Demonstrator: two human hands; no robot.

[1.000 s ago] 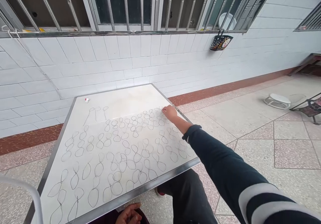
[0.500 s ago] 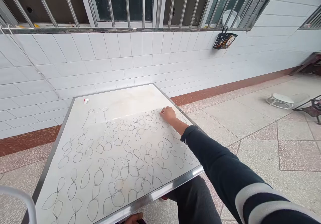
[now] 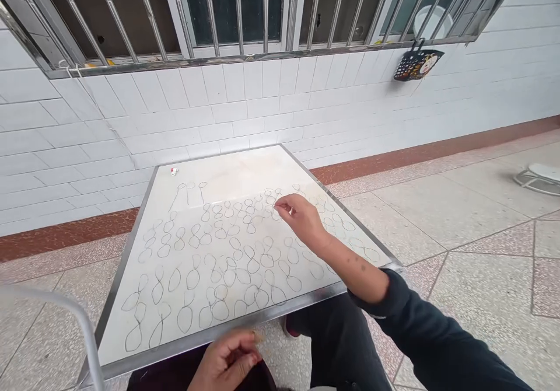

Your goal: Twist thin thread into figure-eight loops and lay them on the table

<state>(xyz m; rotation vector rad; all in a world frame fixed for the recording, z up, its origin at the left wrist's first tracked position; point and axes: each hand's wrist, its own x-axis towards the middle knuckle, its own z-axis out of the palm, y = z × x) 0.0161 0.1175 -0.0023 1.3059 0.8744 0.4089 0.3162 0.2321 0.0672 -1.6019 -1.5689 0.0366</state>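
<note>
A white table (image 3: 236, 172) with a metal edge carries many thin dark wire loops, most twisted into figure-eights (image 3: 186, 318). Over its right half, my right hand (image 3: 301, 216) is raised a little above the loops, thumb and fingertips pinched together; whatever is between them is too small to make out. My left hand (image 3: 227, 359) is at the near edge, above my lap, with its fingers curled and thumb near the fingertips. Something small and blurred shows at those fingertips. Three single loops with straight tails (image 3: 201, 194) lie at the back left of the table.
A small red and white object (image 3: 174, 171) sits near the table's back left corner. Beyond the table stands a white tiled wall (image 3: 227, 108) with barred windows and a hanging patterned bag (image 3: 417, 65). A white curved bar (image 3: 74, 306) is at lower left, a round stool (image 3: 542, 175) at far right.
My right hand has drawn back from the far right of the loops toward me and lifted. My left hand has risen into fuller view at the near edge. The view has shifted left.
</note>
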